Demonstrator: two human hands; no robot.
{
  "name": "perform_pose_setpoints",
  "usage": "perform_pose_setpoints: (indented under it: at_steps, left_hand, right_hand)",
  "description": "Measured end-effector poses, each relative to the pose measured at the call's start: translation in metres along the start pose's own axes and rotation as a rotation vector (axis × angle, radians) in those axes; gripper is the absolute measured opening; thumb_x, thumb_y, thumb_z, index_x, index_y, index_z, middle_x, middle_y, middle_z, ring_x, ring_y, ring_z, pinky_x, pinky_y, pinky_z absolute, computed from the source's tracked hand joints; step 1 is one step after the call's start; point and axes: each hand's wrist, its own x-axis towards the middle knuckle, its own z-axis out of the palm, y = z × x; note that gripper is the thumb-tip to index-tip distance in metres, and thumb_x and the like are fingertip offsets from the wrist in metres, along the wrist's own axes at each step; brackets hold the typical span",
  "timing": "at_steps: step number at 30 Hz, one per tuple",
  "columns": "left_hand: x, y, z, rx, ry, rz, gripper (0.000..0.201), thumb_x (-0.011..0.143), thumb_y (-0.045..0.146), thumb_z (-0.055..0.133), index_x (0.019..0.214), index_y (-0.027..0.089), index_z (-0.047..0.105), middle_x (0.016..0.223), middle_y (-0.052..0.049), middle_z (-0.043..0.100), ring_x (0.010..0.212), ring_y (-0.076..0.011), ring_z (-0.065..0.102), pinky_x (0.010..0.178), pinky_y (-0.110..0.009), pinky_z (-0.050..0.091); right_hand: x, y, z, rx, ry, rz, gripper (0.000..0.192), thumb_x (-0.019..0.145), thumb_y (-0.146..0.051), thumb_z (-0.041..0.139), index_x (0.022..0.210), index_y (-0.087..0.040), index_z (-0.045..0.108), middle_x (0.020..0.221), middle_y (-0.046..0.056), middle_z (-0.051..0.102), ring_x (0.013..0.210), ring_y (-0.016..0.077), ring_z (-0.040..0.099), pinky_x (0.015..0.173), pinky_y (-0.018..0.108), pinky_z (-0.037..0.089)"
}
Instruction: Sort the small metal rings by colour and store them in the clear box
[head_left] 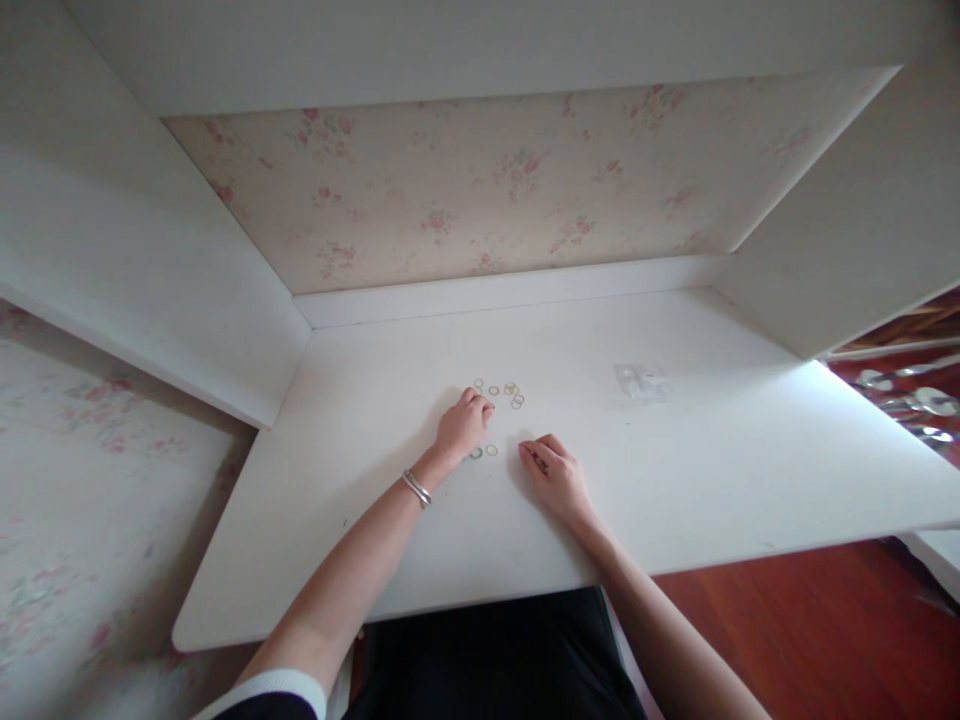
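Observation:
Several small rings (501, 391) lie in a loose cluster on the white desk (675, 480), most of them gold. Two more rings (484, 452), one green and one gold, lie a little nearer to me. My left hand (463, 425) rests on the desk with curled fingers, its fingertips touching a ring at the cluster's edge; a silver bracelet (417, 488) circles that wrist. My right hand (553, 473) lies on the desk to the right of the two near rings, fingers curled under, holding nothing that I can see.
A small clear plastic bag (641, 381) lies on the desk to the right. White side panels and a floral back wall (480, 190) enclose the desk. Red wooden floor (810, 620) and metal spoons (911, 400) show at the right edge.

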Motion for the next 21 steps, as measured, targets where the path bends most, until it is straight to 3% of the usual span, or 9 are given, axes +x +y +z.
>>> perform_pose_setpoints:
  at_steps: [8, 21]
  left_hand:
    - [0.005, 0.000, 0.000, 0.038, 0.012, -0.046, 0.030, 0.085, 0.035, 0.054, 0.111, 0.020, 0.053, 0.115, -0.008, 0.051, 0.083, -0.0181, 0.061, 0.071, -0.028, 0.046]
    - [0.010, -0.011, 0.003, -0.117, 0.029, -0.046, 0.013, 0.083, 0.031, 0.057, 0.088, 0.021, 0.064, 0.101, -0.005, 0.056, 0.086, -0.0157, 0.059, 0.082, -0.027, 0.045]
  right_hand:
    - [-0.001, 0.000, 0.000, -0.014, 0.000, -0.002, 0.030, 0.091, -0.034, 0.039, 0.089, -0.023, 0.068, 0.084, 0.004, 0.060, 0.068, 0.0122, 0.056, 0.064, 0.022, 0.043]
    - [0.000, -0.001, -0.002, -0.019, -0.009, -0.010, 0.030, 0.092, -0.034, 0.039, 0.090, -0.023, 0.068, 0.085, 0.004, 0.060, 0.069, 0.0124, 0.057, 0.065, 0.022, 0.044]
